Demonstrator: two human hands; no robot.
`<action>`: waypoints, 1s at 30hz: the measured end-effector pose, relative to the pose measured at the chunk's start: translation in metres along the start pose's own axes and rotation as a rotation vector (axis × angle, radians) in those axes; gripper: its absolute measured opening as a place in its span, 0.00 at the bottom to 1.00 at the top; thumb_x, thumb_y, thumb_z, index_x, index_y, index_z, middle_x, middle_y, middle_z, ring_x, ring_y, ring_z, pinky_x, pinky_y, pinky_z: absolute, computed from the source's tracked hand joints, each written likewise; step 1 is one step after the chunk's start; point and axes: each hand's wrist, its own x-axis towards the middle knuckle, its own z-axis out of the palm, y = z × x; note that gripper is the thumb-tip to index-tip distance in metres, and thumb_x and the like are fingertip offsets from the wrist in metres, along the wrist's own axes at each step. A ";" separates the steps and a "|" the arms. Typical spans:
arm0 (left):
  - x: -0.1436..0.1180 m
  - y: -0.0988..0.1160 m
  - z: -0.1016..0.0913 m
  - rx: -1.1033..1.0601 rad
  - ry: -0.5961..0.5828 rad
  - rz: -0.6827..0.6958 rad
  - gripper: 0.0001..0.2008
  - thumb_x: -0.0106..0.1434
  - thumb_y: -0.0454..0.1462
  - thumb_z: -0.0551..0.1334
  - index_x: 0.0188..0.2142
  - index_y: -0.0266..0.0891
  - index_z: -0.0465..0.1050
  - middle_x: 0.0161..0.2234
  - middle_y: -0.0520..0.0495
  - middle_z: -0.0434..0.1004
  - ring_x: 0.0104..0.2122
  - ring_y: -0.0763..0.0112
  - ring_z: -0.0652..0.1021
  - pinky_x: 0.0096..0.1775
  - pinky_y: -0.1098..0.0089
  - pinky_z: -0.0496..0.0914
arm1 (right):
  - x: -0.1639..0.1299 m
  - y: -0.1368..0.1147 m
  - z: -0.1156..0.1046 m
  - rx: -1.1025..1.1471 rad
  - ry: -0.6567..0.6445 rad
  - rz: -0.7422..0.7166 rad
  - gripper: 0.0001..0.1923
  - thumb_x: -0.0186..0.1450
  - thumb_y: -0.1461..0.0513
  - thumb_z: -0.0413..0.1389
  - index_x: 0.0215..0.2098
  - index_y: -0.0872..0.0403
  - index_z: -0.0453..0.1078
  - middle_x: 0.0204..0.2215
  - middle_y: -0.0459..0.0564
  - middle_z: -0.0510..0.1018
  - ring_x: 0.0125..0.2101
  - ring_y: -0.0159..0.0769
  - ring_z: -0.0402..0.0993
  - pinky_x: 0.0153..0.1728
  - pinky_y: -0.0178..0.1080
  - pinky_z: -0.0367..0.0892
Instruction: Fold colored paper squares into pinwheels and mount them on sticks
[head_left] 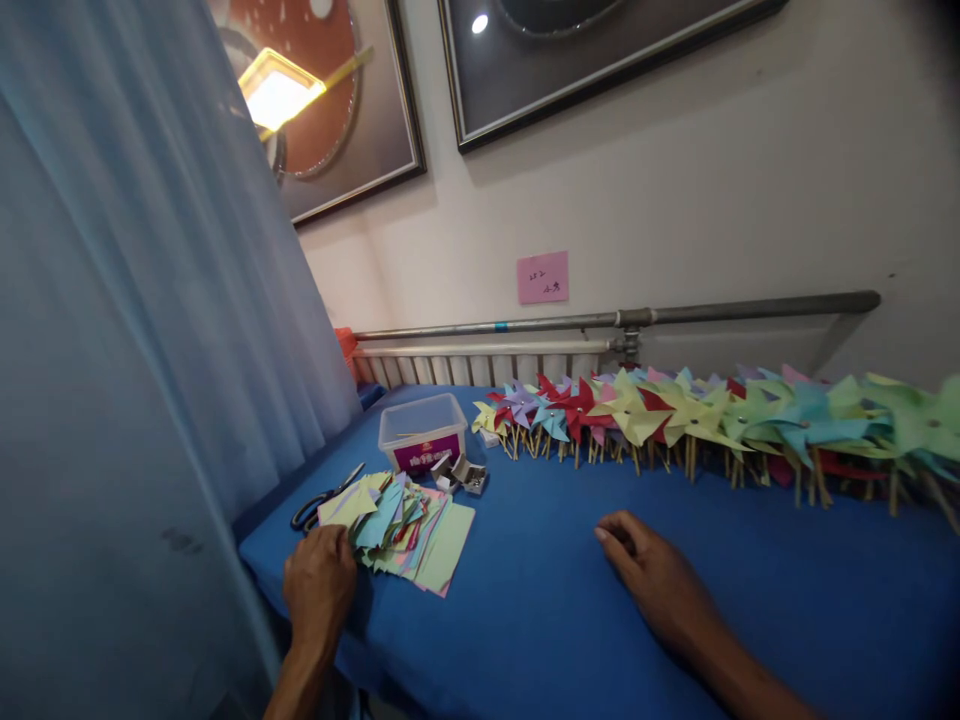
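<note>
My left hand (319,585) rests at the near left corner of the blue table (555,600), its fingers touching the near edge of a loose pile of coloured paper squares (401,525). My right hand (649,565) lies palm down on the bare blue cloth in the middle, fingers curled slightly, holding nothing. A long row of finished paper pinwheels on wooden sticks (712,420) stretches along the back of the table, from the middle to the right edge.
Black-handled scissors (322,500) lie left of the paper pile. A clear plastic box (422,432) and small open boxes of pins (463,474) stand behind it. A pale curtain (142,330) hangs close on the left. A metal rail (615,320) runs along the wall.
</note>
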 end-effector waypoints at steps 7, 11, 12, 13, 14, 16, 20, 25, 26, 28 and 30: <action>0.010 0.007 -0.015 -0.137 0.341 -0.018 0.12 0.67 0.38 0.53 0.38 0.38 0.75 0.43 0.37 0.81 0.45 0.54 0.77 0.49 0.57 0.65 | 0.001 0.004 0.002 0.017 0.011 -0.010 0.14 0.63 0.49 0.50 0.29 0.47 0.68 0.24 0.48 0.79 0.26 0.43 0.74 0.29 0.41 0.65; 0.028 0.031 -0.030 -0.587 0.314 -0.204 0.11 0.62 0.43 0.58 0.37 0.39 0.76 0.39 0.42 0.80 0.42 0.57 0.78 0.47 0.60 0.69 | 0.001 0.005 0.003 0.037 0.006 -0.009 0.14 0.63 0.49 0.50 0.30 0.48 0.69 0.25 0.48 0.79 0.28 0.43 0.75 0.31 0.41 0.66; 0.031 0.042 -0.032 -0.779 0.220 -0.284 0.12 0.60 0.44 0.61 0.37 0.39 0.76 0.35 0.44 0.80 0.38 0.60 0.79 0.43 0.62 0.70 | 0.000 0.005 0.004 0.045 0.005 -0.006 0.14 0.63 0.49 0.51 0.30 0.48 0.69 0.27 0.48 0.80 0.28 0.43 0.75 0.31 0.41 0.66; 0.034 0.055 -0.034 -0.990 0.122 -0.364 0.13 0.57 0.46 0.63 0.35 0.39 0.75 0.32 0.47 0.79 0.34 0.62 0.79 0.40 0.64 0.71 | 0.000 0.004 0.004 0.055 0.007 -0.003 0.14 0.63 0.49 0.51 0.31 0.48 0.70 0.27 0.49 0.80 0.29 0.43 0.76 0.32 0.41 0.66; 0.035 0.069 -0.035 -1.198 0.007 -0.423 0.14 0.54 0.46 0.66 0.34 0.38 0.74 0.29 0.49 0.78 0.31 0.64 0.78 0.37 0.65 0.71 | 0.001 0.003 0.004 0.069 0.014 0.001 0.14 0.63 0.49 0.51 0.31 0.49 0.70 0.28 0.49 0.80 0.29 0.43 0.76 0.33 0.41 0.67; 0.035 0.102 -0.037 -1.542 -0.254 -0.500 0.17 0.47 0.45 0.71 0.32 0.37 0.73 0.26 0.51 0.77 0.27 0.69 0.77 0.35 0.67 0.72 | 0.001 -0.001 0.004 0.122 0.045 0.003 0.16 0.63 0.48 0.52 0.33 0.49 0.71 0.29 0.49 0.81 0.31 0.43 0.76 0.34 0.42 0.68; 0.029 0.169 -0.040 -1.836 -0.718 -0.484 0.20 0.42 0.41 0.76 0.29 0.35 0.71 0.25 0.50 0.77 0.23 0.75 0.75 0.31 0.71 0.70 | 0.008 -0.006 0.003 0.369 0.118 0.030 0.21 0.62 0.45 0.56 0.41 0.51 0.73 0.35 0.52 0.82 0.37 0.45 0.78 0.38 0.43 0.70; 0.022 0.228 -0.040 -1.864 -0.874 -0.411 0.19 0.43 0.41 0.76 0.29 0.35 0.71 0.25 0.49 0.77 0.21 0.74 0.75 0.29 0.71 0.69 | 0.016 0.000 0.010 0.818 0.078 0.169 0.29 0.58 0.38 0.60 0.44 0.51 0.73 0.43 0.56 0.81 0.38 0.45 0.80 0.36 0.43 0.73; 0.021 0.236 -0.039 -1.856 -0.906 -0.405 0.19 0.43 0.41 0.75 0.29 0.35 0.70 0.24 0.49 0.77 0.20 0.75 0.75 0.28 0.71 0.69 | 0.017 0.002 0.011 0.893 0.066 0.208 0.30 0.58 0.38 0.60 0.44 0.51 0.73 0.43 0.56 0.82 0.37 0.45 0.80 0.36 0.43 0.73; 0.020 0.252 -0.035 -1.839 -0.962 -0.397 0.18 0.44 0.40 0.74 0.28 0.35 0.69 0.23 0.50 0.76 0.19 0.76 0.74 0.27 0.72 0.68 | 0.018 0.006 0.010 1.001 0.035 0.264 0.30 0.59 0.37 0.59 0.44 0.51 0.74 0.43 0.56 0.82 0.38 0.44 0.80 0.37 0.43 0.73; 0.021 0.266 -0.028 -1.818 -1.008 -0.393 0.17 0.46 0.39 0.74 0.28 0.36 0.68 0.23 0.51 0.75 0.18 0.76 0.73 0.26 0.73 0.67 | 0.019 0.010 0.007 1.037 0.033 0.282 0.30 0.60 0.37 0.58 0.44 0.52 0.75 0.42 0.56 0.82 0.40 0.44 0.80 0.39 0.43 0.73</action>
